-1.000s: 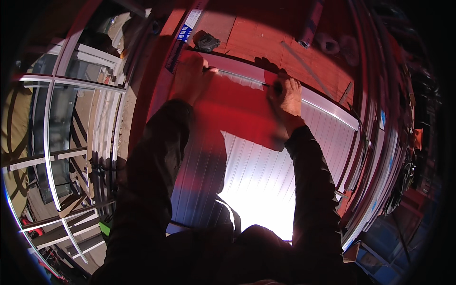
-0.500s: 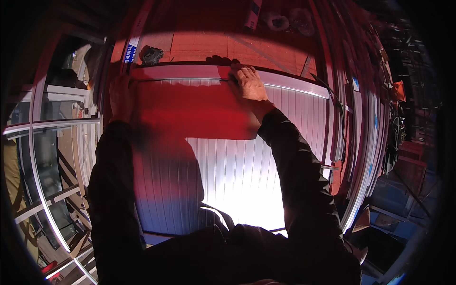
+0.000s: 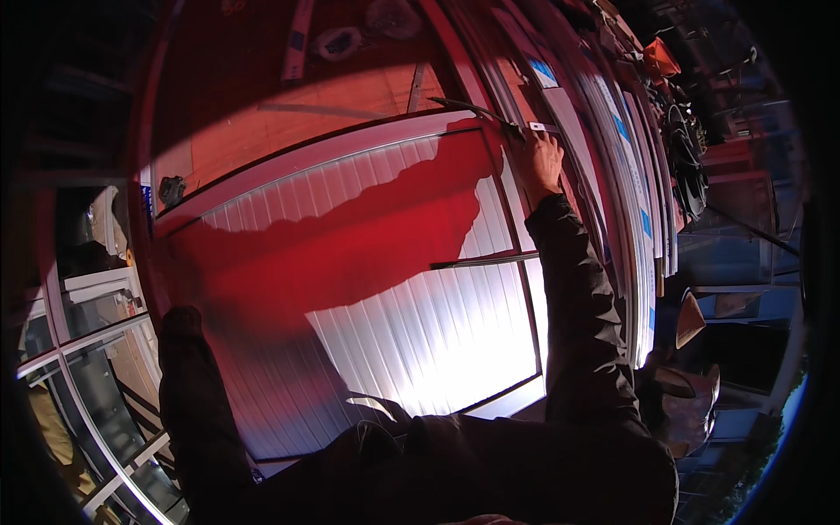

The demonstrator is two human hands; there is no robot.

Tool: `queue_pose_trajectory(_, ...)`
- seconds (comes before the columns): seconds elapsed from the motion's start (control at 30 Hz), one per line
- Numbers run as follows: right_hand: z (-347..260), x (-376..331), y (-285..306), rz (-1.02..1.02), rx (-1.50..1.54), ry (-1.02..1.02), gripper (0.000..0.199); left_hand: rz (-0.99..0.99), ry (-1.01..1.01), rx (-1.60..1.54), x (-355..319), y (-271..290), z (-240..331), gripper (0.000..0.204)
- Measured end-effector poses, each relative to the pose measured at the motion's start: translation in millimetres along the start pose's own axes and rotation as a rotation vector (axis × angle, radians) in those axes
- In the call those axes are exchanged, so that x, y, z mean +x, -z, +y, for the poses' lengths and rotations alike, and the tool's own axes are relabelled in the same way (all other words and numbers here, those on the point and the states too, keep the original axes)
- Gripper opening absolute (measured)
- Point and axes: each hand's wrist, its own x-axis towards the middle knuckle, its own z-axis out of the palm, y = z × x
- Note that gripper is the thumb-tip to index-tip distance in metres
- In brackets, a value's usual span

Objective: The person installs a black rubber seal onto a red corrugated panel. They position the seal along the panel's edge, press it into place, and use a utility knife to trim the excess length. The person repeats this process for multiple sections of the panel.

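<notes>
A ribbed white panel in a pale frame (image 3: pixel 289 171) lies in front of me, partly in red light and shadow. At its far right corner is my right hand (image 3: pixel 544 164), fingers curled round a thin dark strip (image 3: pixel 477 108) that sticks out leftward over the frame. A small white piece (image 3: pixel 542 128) with a dark spot shows at the fingertips. Another slim dark bar (image 3: pixel 481 261) lies across the panel's right edge. My left sleeve (image 3: pixel 182 319) reaches the panel's left side; the hand beyond it is lost in dark red shadow, and its fingers cannot be made out.
Long pale profiles (image 3: pixel 626 166) with blue labels are stacked along the right. Window frames with glass (image 3: pixel 83 350) stand at the left. On the red board beyond the panel are a small dark object (image 3: pixel 172 190) and a roll (image 3: pixel 337 43). An orange thing (image 3: pixel 661 58) sits at far right.
My right hand has gone from the middle of the panel's far edge to its far right corner, onto the dark strip. My left hand has dropped into shadow. The view has turned rightward.
</notes>
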Motion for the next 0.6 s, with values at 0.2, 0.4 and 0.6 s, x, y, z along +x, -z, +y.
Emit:
queue_pose_trajectory(0.2,41.5,-0.9,-0.3,0.000,0.447,0.027,0.033,-0.171,-0.094,-0.448,-77.5,29.2,206.4,0.039)
queue_pose_trajectory(0.4,-26.1,-122.9,71.9,-0.835,1.319,-0.188,0.019,-0.543,0.165,-1.150,-163.4,78.9,406.8,0.038)
queue_pose_trajectory(0.6,-62.5,-240.3,74.9,-1.181,1.481,0.007,0.029,-0.811,0.709,-1.658,-169.1,98.4,413.1,0.034)
